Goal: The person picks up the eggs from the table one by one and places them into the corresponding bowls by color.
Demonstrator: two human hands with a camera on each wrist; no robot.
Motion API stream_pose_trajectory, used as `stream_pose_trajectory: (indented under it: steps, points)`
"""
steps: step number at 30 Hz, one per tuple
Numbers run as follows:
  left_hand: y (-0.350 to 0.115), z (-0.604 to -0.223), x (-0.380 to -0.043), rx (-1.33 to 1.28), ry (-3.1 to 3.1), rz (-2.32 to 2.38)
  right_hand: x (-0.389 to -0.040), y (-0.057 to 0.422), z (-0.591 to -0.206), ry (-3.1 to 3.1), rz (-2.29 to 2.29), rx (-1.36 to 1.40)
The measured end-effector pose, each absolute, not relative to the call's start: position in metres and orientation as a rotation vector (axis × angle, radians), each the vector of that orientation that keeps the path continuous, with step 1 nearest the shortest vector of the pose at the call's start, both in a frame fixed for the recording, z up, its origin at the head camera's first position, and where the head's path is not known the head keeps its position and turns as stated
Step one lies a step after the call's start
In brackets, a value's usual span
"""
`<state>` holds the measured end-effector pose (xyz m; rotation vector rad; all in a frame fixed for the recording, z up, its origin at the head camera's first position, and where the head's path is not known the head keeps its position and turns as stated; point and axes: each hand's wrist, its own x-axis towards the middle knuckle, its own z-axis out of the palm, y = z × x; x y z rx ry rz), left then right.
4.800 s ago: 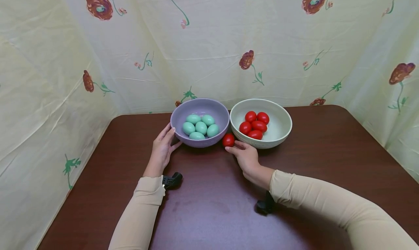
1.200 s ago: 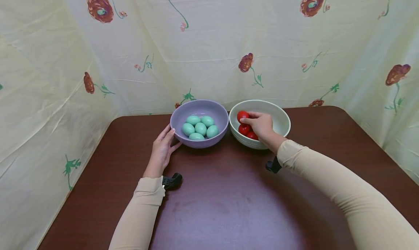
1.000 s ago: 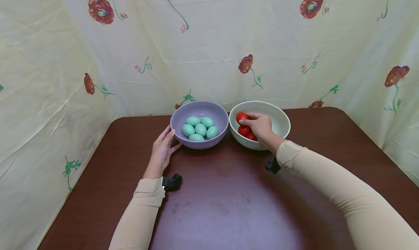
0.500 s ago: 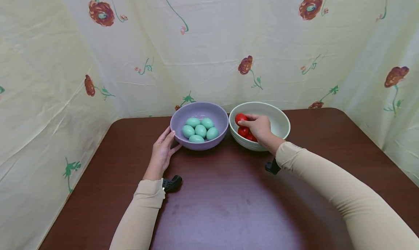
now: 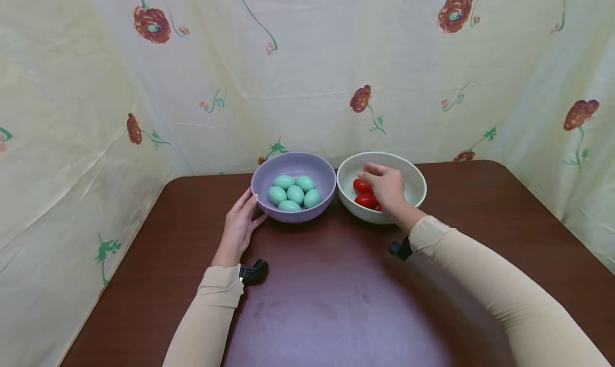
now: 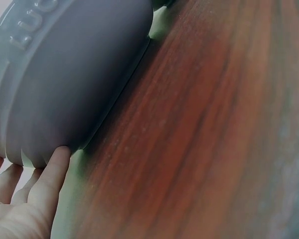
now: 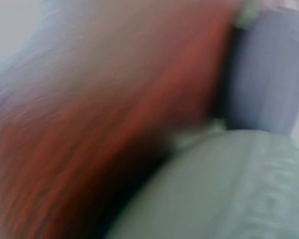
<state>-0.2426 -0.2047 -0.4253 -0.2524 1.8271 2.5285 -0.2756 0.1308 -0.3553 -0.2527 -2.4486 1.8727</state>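
Observation:
My left hand (image 5: 237, 225) has its fingers spread against the left side of a purple bowl (image 5: 309, 163). In the left wrist view, straight fingertips (image 6: 60, 157) touch the low outer wall of that bowl (image 6: 79, 74). Several mint-green eggs (image 5: 295, 194) lie inside it. Over a pale green bowl (image 5: 408, 177), my right hand (image 5: 386, 188) hovers with nothing showing between fingers and thumb. Red eggs (image 5: 366, 200) lie beneath it in this bowl, some hidden by the hand. The right wrist view is blurred and shows the pale bowl's outside (image 7: 204, 194), not the hand.
Both bowls stand side by side near the back edge of a dark brown wooden table (image 5: 307, 303). Behind and around it hangs a cream curtain (image 5: 307, 89) with printed flowers. Black straps with camera mounts (image 5: 253, 271) sit at the wrists.
The right hand carried a red egg from the table before the bowls into the pale bowl. It has just let go and drawn back slightly rightward. The left hand stays at the purple bowl.

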Motion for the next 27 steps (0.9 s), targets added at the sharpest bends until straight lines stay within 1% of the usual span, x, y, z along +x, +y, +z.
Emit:
stream_pose_trajectory:
  steps: [7,12,17,23,27]
  points:
    - [-0.201,-0.426,-0.242,-0.219,1.845,2.513,-0.244,0.164,-0.342,-2.262,2.075,-0.161]
    - [-0.204,-0.423,-0.243,-0.21,1.904,2.484,-0.227,0.189,-0.343,-2.048,2.159,-0.137]
    - [-0.204,-0.421,-0.244,-0.214,1.914,2.47,-0.224,0.209,-0.347,-1.876,2.214,-0.12]
    - [-0.207,-0.417,-0.242,-0.217,1.936,2.431,-0.221,0.223,-0.351,-1.904,2.185,-0.196]
    - [-0.21,-0.414,-0.24,-0.214,1.951,2.409,-0.222,0.227,-0.351,-1.89,2.162,-0.185]
